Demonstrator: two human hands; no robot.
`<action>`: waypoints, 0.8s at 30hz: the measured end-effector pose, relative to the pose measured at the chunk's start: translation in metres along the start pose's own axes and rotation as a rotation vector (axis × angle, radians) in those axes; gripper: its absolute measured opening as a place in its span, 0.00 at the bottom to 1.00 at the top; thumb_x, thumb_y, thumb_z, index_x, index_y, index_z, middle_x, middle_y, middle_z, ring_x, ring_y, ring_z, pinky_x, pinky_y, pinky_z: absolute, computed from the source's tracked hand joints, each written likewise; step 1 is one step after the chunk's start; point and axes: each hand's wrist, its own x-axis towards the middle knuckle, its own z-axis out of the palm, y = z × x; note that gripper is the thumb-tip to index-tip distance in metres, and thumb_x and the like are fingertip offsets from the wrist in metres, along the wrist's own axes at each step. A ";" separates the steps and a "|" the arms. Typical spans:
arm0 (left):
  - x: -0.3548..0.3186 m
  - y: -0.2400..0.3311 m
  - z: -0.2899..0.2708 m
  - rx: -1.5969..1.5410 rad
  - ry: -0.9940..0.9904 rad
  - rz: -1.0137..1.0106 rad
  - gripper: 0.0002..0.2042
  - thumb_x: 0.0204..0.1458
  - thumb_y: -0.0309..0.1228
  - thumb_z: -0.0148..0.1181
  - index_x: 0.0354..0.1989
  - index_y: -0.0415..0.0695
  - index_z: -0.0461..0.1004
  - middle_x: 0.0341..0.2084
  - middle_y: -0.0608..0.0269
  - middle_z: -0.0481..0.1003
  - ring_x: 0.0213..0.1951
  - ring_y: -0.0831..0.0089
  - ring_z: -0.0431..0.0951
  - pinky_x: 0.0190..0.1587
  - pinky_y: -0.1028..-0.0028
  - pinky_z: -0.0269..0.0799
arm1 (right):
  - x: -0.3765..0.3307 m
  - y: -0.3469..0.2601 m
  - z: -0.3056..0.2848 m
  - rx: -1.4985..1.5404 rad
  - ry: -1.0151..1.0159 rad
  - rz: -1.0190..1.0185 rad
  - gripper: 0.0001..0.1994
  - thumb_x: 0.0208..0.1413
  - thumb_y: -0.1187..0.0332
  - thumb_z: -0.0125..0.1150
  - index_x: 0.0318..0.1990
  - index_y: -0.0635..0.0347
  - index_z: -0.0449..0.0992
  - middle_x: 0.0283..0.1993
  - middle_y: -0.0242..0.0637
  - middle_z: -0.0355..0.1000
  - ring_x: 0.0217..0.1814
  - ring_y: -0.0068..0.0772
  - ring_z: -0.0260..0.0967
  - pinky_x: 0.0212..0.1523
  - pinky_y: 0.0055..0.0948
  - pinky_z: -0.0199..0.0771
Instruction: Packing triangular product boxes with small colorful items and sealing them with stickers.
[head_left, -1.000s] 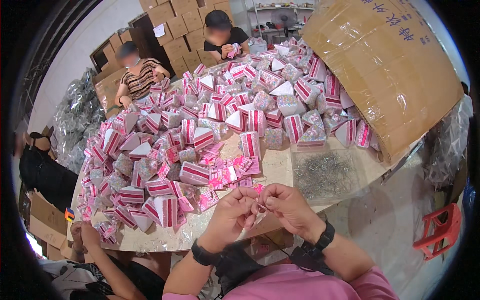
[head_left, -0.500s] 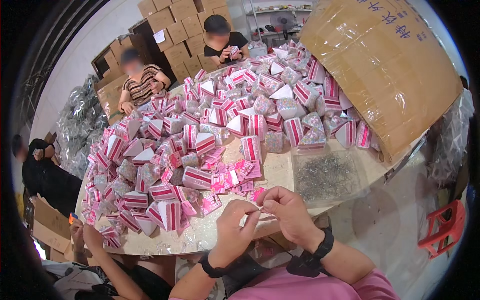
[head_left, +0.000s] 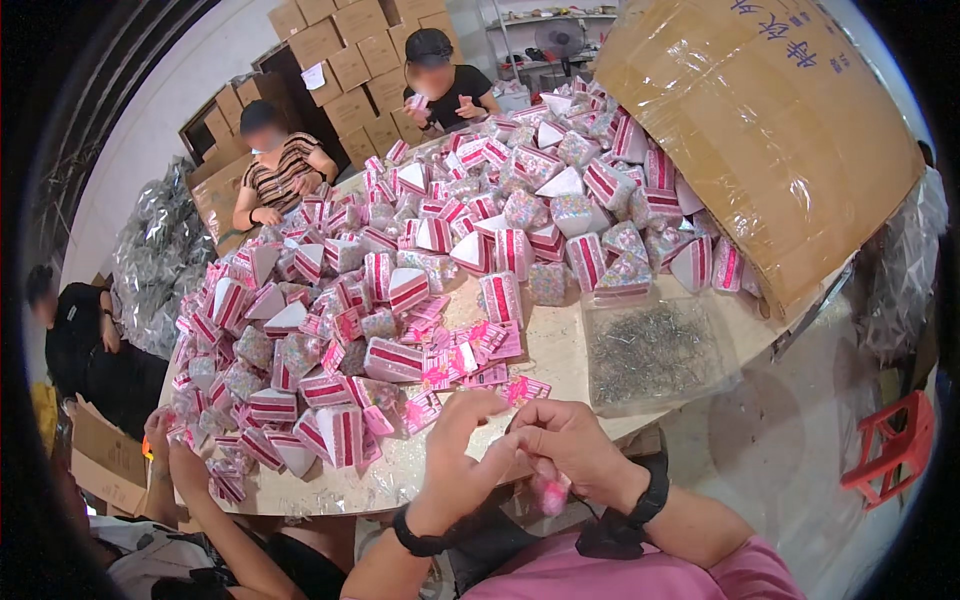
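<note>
Pink packet (head_left: 548, 492) pinched between left hand (head_left: 462, 450) and right hand (head_left: 568, 446), pressed together; loose grip risks dropping it off the table (head_left: 560, 350) edge.

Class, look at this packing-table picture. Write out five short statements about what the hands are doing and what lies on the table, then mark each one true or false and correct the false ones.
1. The left hand and right hand meet at the near table edge. True.
2. The right hand pinches a small pink packet. True.
3. The clear bag of small metal pieces lies on the person's left. False: it lies on the right.
4. The big cardboard box stands upright and shut. False: it lies tipped, its contents spilling onto the table.
5. Pink and white wedge-shaped packs cover much of the table. True.
</note>
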 end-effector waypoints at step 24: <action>-0.022 -0.008 -0.024 -0.009 -0.393 -0.178 0.06 0.47 0.29 0.61 0.28 0.39 0.73 0.22 0.57 0.71 0.25 0.65 0.73 0.28 0.71 0.67 | 0.003 0.039 -0.024 0.287 -0.362 0.370 0.08 0.55 0.71 0.58 0.37 0.68 0.71 0.31 0.41 0.74 0.15 0.15 0.60 0.17 0.14 0.59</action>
